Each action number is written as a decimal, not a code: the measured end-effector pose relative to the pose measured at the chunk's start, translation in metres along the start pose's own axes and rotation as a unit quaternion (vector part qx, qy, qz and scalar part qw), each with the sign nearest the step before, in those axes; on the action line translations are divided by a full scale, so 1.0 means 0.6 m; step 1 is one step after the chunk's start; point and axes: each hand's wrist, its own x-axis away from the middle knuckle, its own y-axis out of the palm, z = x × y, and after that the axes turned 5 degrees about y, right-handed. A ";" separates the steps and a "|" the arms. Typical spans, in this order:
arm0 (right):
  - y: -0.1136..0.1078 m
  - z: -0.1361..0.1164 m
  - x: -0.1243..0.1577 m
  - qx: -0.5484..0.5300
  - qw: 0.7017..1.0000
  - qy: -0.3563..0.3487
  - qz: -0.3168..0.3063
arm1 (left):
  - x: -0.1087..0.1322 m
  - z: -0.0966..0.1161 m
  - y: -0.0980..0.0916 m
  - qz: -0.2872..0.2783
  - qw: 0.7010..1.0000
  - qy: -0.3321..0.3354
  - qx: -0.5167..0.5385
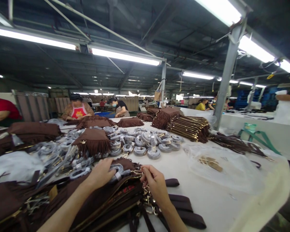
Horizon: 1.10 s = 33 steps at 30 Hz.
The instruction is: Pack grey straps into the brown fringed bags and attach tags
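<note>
In the head view, a stack of dark brown bags [116,196] with gold-edged zippers lies right in front of me. My left hand [101,174] rests on the top bag with its fingers stretched out, its thumb beside a strap coil wrapped in clear plastic [119,169]. At the bag's right end, my right hand [154,182] has thumb and fingers pinched together. A small pale loop [136,173] shows by those fingertips; what exactly they hold is too small to make out. Below this hand hang gold clasps [148,206] and brown straps [181,206].
Beyond the stack lie many wrapped strap coils [145,140] and a fringed brown bag [93,140]. Stacked bags [188,125] stand farther back. A clear plastic sheet [222,161] with tags [212,163] covers the right side, near a metal post [228,74]. Co-workers [78,111] sit across.
</note>
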 end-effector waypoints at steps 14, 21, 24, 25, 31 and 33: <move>-0.025 -0.147 0.037 0.120 0.980 -0.133 -0.087 | 0.064 0.124 -0.117 0.104 0.987 0.122 0.008; -0.038 -0.156 0.049 0.251 0.947 -0.176 -0.098 | 0.100 0.154 -0.127 -0.064 0.979 0.176 0.077; -0.061 -0.128 0.058 0.181 0.980 -0.075 -0.039 | 0.117 0.085 -0.099 -0.123 0.987 0.095 -0.050; -0.067 -0.121 0.063 0.145 0.988 -0.047 -0.031 | 0.120 0.062 -0.088 -0.138 0.982 0.090 -0.097; -0.056 -0.120 0.099 -0.032 0.988 0.043 -0.142 | 0.103 0.010 -0.085 -0.082 0.978 0.090 -0.168; -0.037 -0.126 0.109 -0.040 0.980 0.011 -0.192 | 0.089 0.014 -0.103 -0.051 0.980 0.095 -0.166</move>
